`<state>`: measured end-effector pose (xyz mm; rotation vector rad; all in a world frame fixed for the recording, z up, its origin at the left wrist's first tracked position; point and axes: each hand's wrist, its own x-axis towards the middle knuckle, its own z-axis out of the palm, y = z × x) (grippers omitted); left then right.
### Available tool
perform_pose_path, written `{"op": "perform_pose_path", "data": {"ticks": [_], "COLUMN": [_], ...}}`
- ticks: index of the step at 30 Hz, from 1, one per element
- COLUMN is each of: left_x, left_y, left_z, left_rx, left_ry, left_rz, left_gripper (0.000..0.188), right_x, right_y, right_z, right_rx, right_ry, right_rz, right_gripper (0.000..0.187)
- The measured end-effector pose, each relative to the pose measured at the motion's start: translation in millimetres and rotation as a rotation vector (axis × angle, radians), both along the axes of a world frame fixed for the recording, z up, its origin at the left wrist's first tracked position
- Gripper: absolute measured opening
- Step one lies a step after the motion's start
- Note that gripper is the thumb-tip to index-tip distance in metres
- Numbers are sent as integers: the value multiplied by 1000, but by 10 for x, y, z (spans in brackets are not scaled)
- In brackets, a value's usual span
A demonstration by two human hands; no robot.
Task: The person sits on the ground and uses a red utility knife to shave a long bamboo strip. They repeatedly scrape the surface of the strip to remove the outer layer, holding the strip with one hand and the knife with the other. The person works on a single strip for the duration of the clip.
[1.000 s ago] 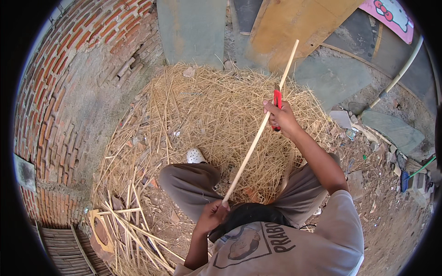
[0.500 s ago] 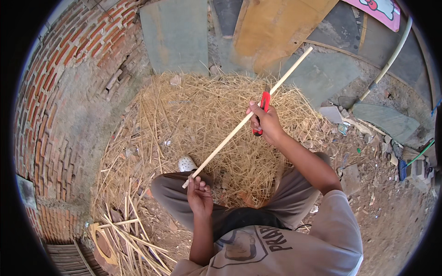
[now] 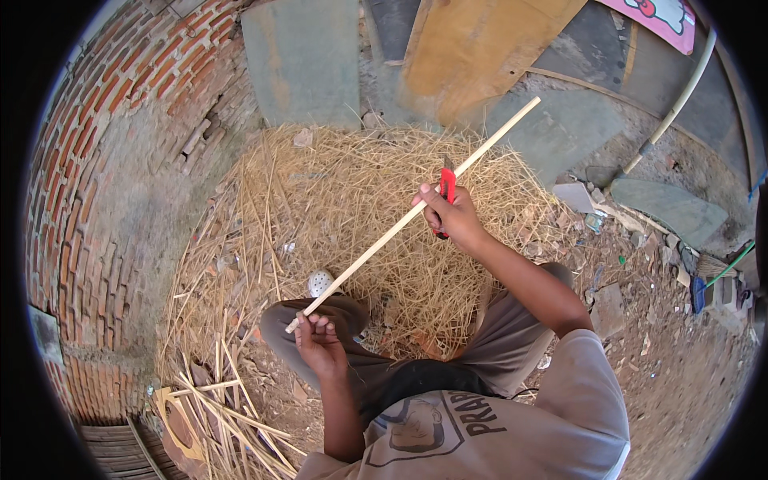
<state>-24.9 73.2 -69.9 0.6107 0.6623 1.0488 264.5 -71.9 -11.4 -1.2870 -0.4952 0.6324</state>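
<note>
A long pale stick (image 3: pixel 380 242), like a bamboo strip, slants from my left knee up to the far right. Its near end is pinched in the fingers of my left hand (image 3: pixel 322 346), just above the knee. Farther along, my right hand (image 3: pixel 450 214) is closed around a red utility knife (image 3: pixel 447 186), with its blade pointing away from me. The right thumb and fingers also rest against the stick near its middle. Part of the knife's handle is hidden by the fingers.
Straw-like shavings (image 3: pixel 360 172) cover the ground before my crossed legs. Several pale sticks (image 3: pixel 232 416) lie in a pile at the lower left. A brick wall (image 3: pixel 96 216) rises on the left. Grey and tan boards (image 3: pixel 300 64) line the far side, and a broom (image 3: pixel 716 268) lies at the right.
The stick has shifted toward the lower left and tilts a little flatter. Both hands have moved left with it, the left one more, and the knife now stands more upright.
</note>
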Motion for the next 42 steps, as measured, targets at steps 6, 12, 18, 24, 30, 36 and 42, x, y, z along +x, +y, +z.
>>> {"op": "perform_pose_path", "data": {"ticks": [6,12,18,24,30,36,42], "left_x": [-198,-369,-308,326,1150,1481,1208], "left_y": [278,506,516,98,-318,-220,647], "left_z": [39,147,254,308,534,682,968], "left_rx": [55,97,157,221,356,313,374], "left_ry": [-5,7,59,301,222,120,205], "left_rz": [111,239,232,-256,-458,-340,-160], "left_gripper": [15,16,19,36,38,32,33], "right_x": [110,334,448,158,-68,-268,105], "right_y": [-63,-124,-173,-42,9,-29,-176], "right_z": [57,110,40,67,20,-26,30], "right_rx": [58,231,352,331,291,295,283], "right_ry": [76,213,302,359,437,544,447], "right_rz": [-95,-220,-214,-148,-106,-13,-140], "right_gripper": [40,35,30,28,28,41,48]}}
